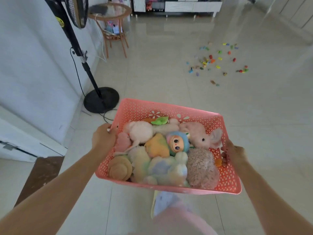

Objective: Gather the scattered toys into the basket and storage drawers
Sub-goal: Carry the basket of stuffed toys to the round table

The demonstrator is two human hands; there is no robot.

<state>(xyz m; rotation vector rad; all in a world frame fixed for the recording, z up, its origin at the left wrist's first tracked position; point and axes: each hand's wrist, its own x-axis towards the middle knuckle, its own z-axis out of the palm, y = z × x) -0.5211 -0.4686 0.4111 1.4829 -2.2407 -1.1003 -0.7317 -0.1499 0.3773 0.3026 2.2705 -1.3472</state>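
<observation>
I carry a pink perforated plastic basket (pixel 169 108) above the floor, low in the middle of the head view. My left hand (pixel 103 137) grips its left rim and my right hand (pixel 234 154) grips its right rim. The basket is full of plush toys: a pink bunny (pixel 201 135), a doll with a blue hood (pixel 177 143), a pastel plush (pixel 166 168), a furry brown plush (pixel 200 168) and a tan snail-like toy (pixel 119 167). Several small colourful toys (pixel 215 61) lie scattered on the tiled floor far ahead to the right.
A black standing fan with its round base (pixel 101 100) and cord stands at the left by the white wall. A wicker side table (pixel 112 26) stands behind it. A low TV cabinet (pixel 177 5) lines the far wall. A brown mat (pixel 40 177) lies lower left.
</observation>
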